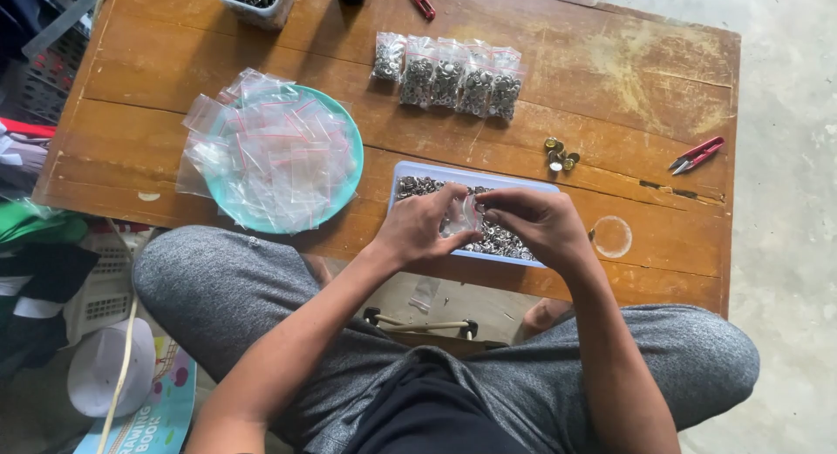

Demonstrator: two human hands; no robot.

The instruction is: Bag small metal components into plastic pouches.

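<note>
A worn brown wooden table point(610, 62) stands on a grey concrete floor point(785, 245). At its near edge, over a shallow pale-blue plastic tray point(418, 168) of small metal rings, the left hand point(417, 227) and right hand point(539, 223) pinch a small clear plastic bag point(460, 217) between closed fingertips (its long axis cannot be told). Five filled clear bags point(449, 75) line the far edge; a teal round plate point(349, 158) of empty bags sits left; bare wood lies right.

A wooden table point(610, 62) holds a teal plate point(349, 171) piled with empty clear bags point(270, 153), a row of five filled bags point(449, 75), red thread snips point(697, 153) and loose brass pieces point(560, 154).
</note>
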